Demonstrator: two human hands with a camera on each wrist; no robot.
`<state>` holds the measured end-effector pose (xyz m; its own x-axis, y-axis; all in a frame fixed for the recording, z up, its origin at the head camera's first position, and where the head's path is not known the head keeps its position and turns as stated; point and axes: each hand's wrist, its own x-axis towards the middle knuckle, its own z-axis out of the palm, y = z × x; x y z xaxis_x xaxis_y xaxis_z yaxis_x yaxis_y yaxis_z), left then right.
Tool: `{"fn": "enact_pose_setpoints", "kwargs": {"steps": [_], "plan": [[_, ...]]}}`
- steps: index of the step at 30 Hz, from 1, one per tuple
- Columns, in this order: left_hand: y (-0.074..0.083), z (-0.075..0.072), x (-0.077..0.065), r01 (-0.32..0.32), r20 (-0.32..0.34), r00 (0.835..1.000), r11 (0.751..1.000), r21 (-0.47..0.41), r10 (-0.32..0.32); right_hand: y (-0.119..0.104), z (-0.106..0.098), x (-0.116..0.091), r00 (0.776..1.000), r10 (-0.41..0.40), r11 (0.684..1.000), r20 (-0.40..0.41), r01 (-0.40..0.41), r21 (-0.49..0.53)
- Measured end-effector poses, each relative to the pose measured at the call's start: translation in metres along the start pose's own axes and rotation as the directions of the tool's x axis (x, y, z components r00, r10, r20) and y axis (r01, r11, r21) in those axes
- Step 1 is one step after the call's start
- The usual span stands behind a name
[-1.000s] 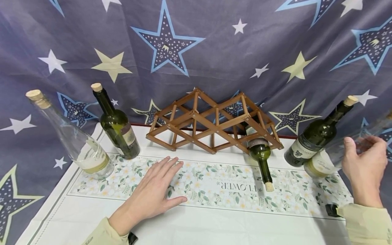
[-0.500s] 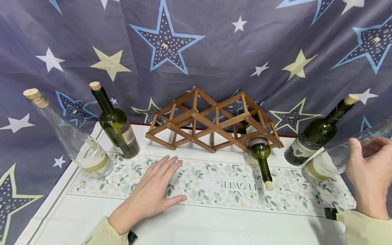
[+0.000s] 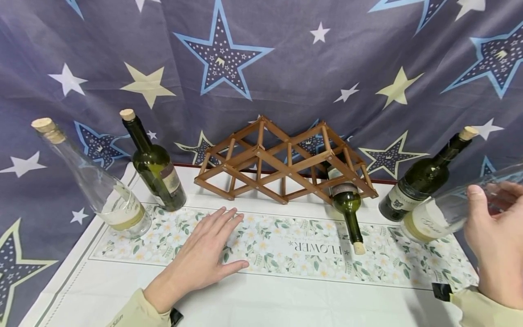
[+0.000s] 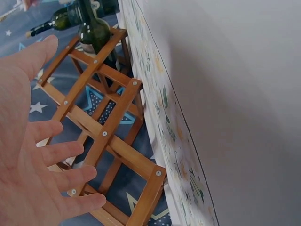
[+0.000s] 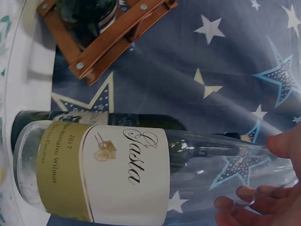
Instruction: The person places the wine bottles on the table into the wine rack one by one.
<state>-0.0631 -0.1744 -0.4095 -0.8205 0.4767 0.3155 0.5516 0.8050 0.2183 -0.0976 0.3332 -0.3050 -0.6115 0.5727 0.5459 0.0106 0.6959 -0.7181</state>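
My right hand (image 3: 499,245) grips a clear glass wine bottle (image 5: 124,176) by its narrowing upper part, thumb on one side and fingers curled round the other. That bottle leans to the right, its white and gold label facing the right wrist camera. Close behind it stands a dark green wine bottle (image 3: 422,184) with a cork. My left hand (image 3: 200,256) lies palm down with fingers spread over the floral table runner (image 3: 269,240). The brown wooden wine rack (image 3: 290,175) stands behind, with a green corked bottle (image 3: 347,204) lying in its right end, neck forward.
At the left stand another clear corked bottle (image 3: 110,195) and a dark green corked bottle (image 3: 155,168). A star-patterned cloth (image 3: 294,91) hangs behind the white table (image 3: 294,304).
My right hand has shifted right and slightly down, and the clear bottle leans further over with it. The left hand has stayed in place.
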Motion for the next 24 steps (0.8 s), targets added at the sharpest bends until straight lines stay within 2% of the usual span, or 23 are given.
{"fn": "enact_pose_setpoints", "kwargs": {"steps": [8,13,17,24], "plan": [[0.0,-0.001,0.0,-0.005,-0.002,1.0,1.0,-0.005,0.005,-0.015,-0.006,-0.005,0.993,-0.108,0.992,-0.04,0.11,0.061],[0.0,-0.001,0.0,-0.011,-0.007,1.0,1.0,0.0,0.011,-0.024,-0.01,-0.007,0.989,-0.137,0.985,-0.051,0.141,0.102],[0.0,-0.001,0.001,-0.012,-0.008,1.0,1.0,0.0,0.012,-0.028,-0.011,-0.008,0.989,-0.136,0.983,-0.057,0.142,0.113],[0.001,-0.002,0.0,-0.012,-0.018,1.0,1.0,0.003,0.012,-0.037,-0.01,-0.01,0.992,-0.111,0.963,-0.051,0.12,0.24]]}}
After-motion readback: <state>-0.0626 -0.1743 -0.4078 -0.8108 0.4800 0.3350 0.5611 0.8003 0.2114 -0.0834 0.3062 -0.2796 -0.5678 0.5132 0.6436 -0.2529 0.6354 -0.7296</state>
